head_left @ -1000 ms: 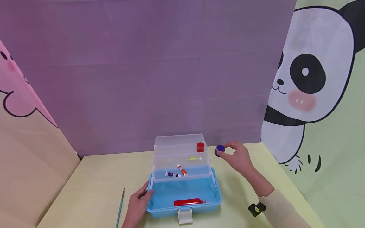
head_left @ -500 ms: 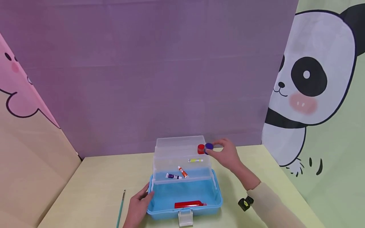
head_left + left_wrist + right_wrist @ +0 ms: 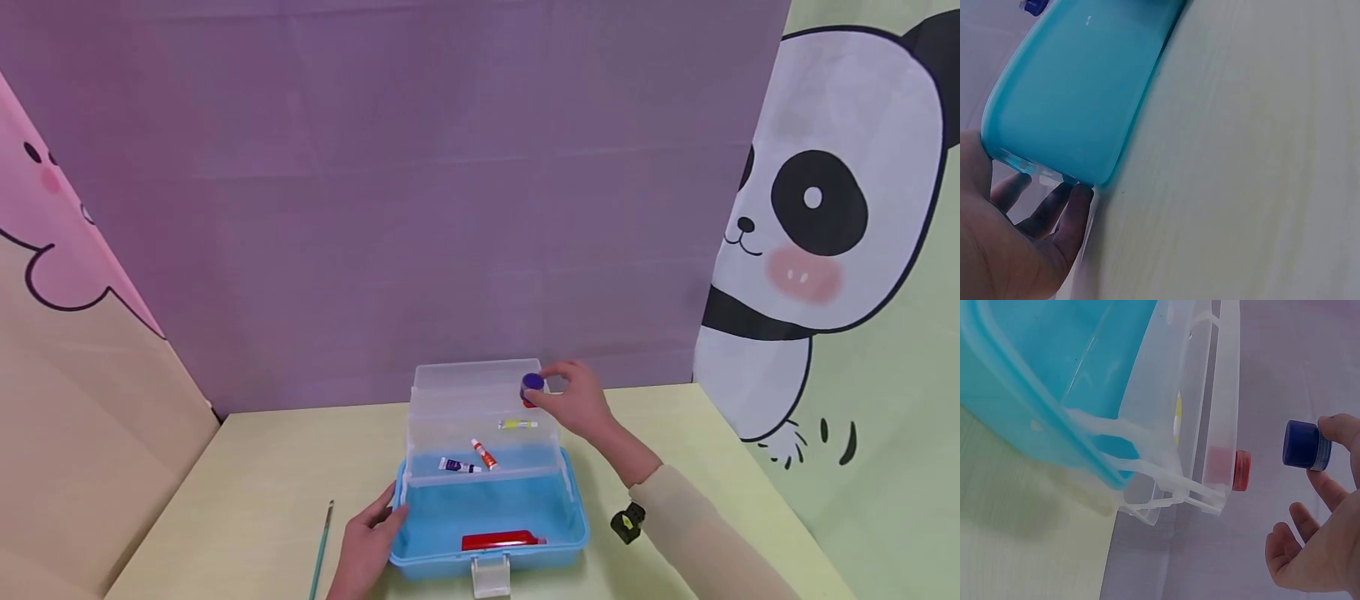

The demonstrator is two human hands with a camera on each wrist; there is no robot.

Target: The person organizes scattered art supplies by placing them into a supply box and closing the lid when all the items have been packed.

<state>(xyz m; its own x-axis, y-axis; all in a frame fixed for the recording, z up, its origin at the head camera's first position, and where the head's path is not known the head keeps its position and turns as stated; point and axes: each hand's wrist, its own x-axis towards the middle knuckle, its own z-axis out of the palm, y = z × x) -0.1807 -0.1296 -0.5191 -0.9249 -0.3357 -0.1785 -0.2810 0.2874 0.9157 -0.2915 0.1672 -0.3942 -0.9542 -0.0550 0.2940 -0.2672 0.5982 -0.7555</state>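
My right hand (image 3: 581,404) pinches a small dark-blue paint jar (image 3: 532,383) between thumb and fingertips, over the top tier of the clear fold-out trays (image 3: 450,402). In the right wrist view, the blue jar (image 3: 1300,445) is apart from the tray, where a red paint jar (image 3: 1242,470) stands. The head view shows just a sliver of that red jar beneath the blue one. My left hand (image 3: 363,546) grips the left end of the light-blue storage box (image 3: 431,572). From the left wrist, its fingertips (image 3: 1079,200) show against the box's end.
Lower tiers hold a yellow paint tube (image 3: 517,424), an orange tube (image 3: 484,455) and a purple tube (image 3: 459,466). A red bottle (image 3: 498,540) lies in the box's bottom, behind the white latch (image 3: 491,577). A teal paintbrush (image 3: 321,550) lies on the table (image 3: 262,475) at left.
My right hand has carried the blue jar leftward from beside the trays to over the red jar. The left hand keeps its hold on the box.
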